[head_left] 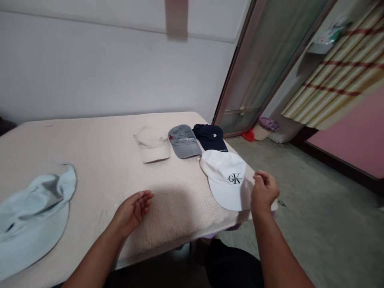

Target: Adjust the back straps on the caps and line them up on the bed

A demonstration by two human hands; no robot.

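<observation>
My left hand (133, 211) hovers over the table's near part, its fingers loosely bent and apart from the thumb, with nothing in them. Just right of a white cap (225, 178) with a dark "CK" mark is my right hand (265, 190), its fingers curled in and no object showing in them. Whether it touches the cap I cannot tell. Behind the white cap lie a navy cap (210, 136), a grey cap (184, 141) and a cream cap (153, 144), side by side. A crumpled pale blue cap (36, 220) rests at the far left.
A pale textured cloth covers the table (99, 160), which stands against a white wall (105, 72). To the right are a sliding door (258, 60), a bin (264, 129), a red item (248, 135) and a striped curtain (339, 76) above the grey floor (324, 208).
</observation>
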